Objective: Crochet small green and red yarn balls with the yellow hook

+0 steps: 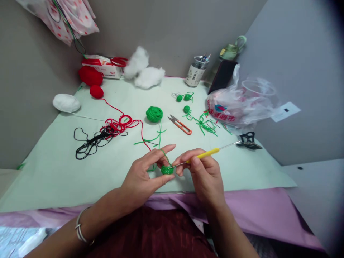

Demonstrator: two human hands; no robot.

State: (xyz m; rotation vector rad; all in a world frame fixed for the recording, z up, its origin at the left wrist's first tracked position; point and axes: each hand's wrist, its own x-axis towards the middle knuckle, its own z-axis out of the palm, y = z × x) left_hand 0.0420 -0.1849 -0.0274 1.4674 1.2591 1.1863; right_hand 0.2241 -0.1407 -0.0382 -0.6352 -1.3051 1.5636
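Observation:
Between thumb and fingers, my left hand [146, 172] pinches a small green crocheted piece [167, 170]; a green strand passes over its raised index finger. My right hand [205, 172] grips a crochet hook [206, 154] by its yellow handle, and the hook's thin tip meets the top of the green piece. Beyond my left hand sits a green yarn ball [154, 114], its strand running down toward that hand. Orange-handled thread snips [180, 125] lie right of the ball. Farther right are small green crocheted balls [186, 109] with loose tails.
Tangled black cord [92, 142] and red yarn [125, 122] lie at left, near a white yarn ball [66, 103] and red balls [96, 91]. White stuffing [149, 77] and a can [196, 72] stand behind. At right are a plastic bag [233, 107] and black claw clip [249, 140].

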